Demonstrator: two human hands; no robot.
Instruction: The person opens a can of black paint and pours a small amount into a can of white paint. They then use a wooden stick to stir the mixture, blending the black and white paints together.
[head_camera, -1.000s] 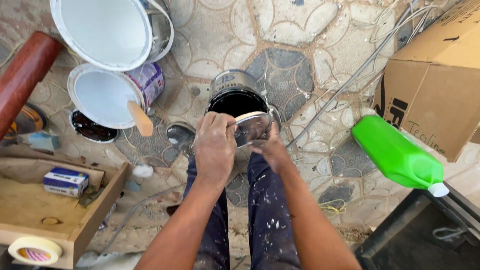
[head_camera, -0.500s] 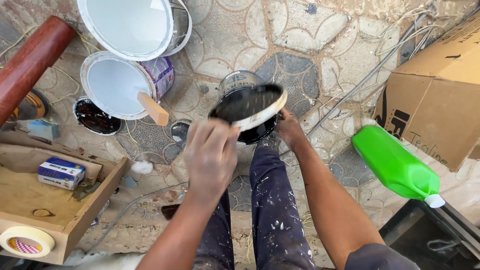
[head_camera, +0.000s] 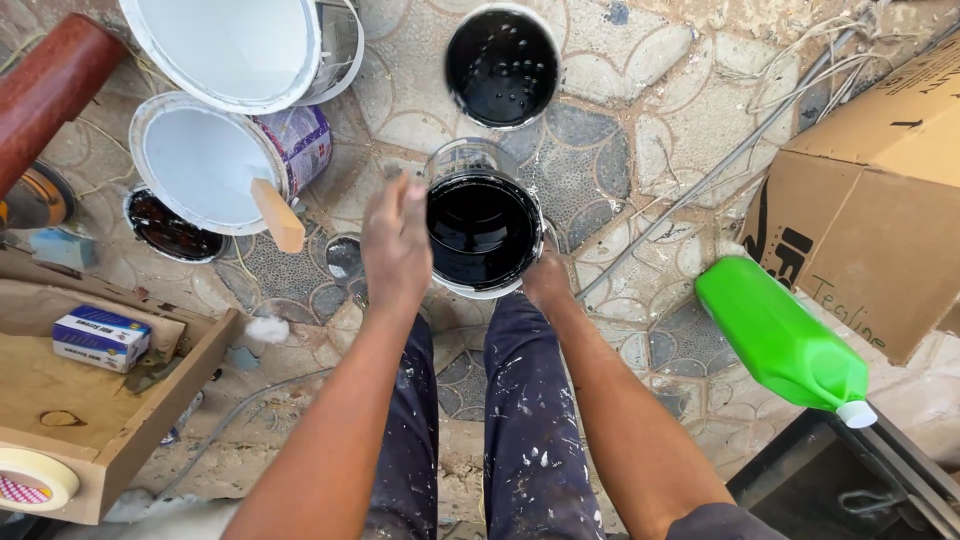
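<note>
An open tin of black paint (head_camera: 483, 228) stands on the patterned stone floor between my knees. My right hand (head_camera: 548, 282) grips its lower right side. My left hand (head_camera: 396, 240), blurred, hovers just left of the tin with fingers apart and nothing in it. The tin's round lid (head_camera: 501, 66), black on its inner face, lies on the floor beyond the tin. My paint-spattered dark trousers (head_camera: 520, 420) fill the lower middle.
Two white paint buckets (head_camera: 215, 160) with a wooden stick (head_camera: 278, 214) sit upper left, beside a small dark tin (head_camera: 170, 228). A green plastic bottle (head_camera: 780, 335) and cardboard box (head_camera: 870, 200) are on the right. A wooden tray (head_camera: 120, 400) with tape roll (head_camera: 35, 480) lies left.
The lid came off the tin, was lifted up, and now lies on the floor beyond it. My left hand pulled away to the left; my right hand dropped to the tin's side.
</note>
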